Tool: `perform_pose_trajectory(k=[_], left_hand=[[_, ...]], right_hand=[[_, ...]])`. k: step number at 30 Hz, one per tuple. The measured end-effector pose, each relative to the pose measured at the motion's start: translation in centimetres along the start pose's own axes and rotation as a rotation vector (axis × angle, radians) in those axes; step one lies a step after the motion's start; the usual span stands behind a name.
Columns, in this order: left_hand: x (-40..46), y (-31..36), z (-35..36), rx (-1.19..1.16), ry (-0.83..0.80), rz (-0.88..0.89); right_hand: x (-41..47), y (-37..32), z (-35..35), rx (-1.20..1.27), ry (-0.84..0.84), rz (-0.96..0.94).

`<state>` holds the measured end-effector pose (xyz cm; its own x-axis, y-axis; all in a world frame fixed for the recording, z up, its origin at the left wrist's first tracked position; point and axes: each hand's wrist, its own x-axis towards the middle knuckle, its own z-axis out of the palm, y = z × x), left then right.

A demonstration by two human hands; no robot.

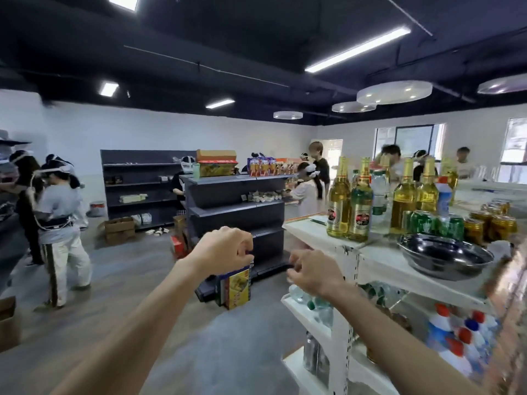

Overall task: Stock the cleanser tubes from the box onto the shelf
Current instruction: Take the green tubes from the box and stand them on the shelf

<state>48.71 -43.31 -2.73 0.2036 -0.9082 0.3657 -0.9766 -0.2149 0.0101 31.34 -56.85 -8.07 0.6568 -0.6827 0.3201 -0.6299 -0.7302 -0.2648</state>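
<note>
While both of your bare forearms reach forward over the grey floor, your left hand [225, 250] is curled shut on the top of a colourful box [236, 287], which hangs upright below your knuckles. Your right hand [312, 273] sits just beside it, apart from the box, fingers loosely bent and blurred — I cannot tell whether it holds anything. At your right stands a white shelf [379, 260] bearing a dark metal bowl [445, 256], green cans [422, 222] and tall golden bottles [349, 201]; spray bottles fill its lower tier. Beyond your hands a dark shelf unit [236, 212] carries another box and drink packs on top. Farther off, people stand along the white walls — no cleanser tubes can be made out.
</note>
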Motion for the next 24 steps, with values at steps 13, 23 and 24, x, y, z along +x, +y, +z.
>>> perform_pose_trajectory(k=[13,23,24], left_hand=[[20.7,-9.5,8.8,-0.104,-0.040,0.215],[38.2,-10.1,15.1,-0.105,-0.056,0.346],[39.8,-9.8,15.7,-0.121,-0.038,0.365]], right_hand=[[17.5,4.0,6.3,-0.045,0.007,0.279],[32.0,11.9,7.8,-0.233,0.099,0.300],[33.1,12.6,7.9,-0.260,0.106,0.314]])
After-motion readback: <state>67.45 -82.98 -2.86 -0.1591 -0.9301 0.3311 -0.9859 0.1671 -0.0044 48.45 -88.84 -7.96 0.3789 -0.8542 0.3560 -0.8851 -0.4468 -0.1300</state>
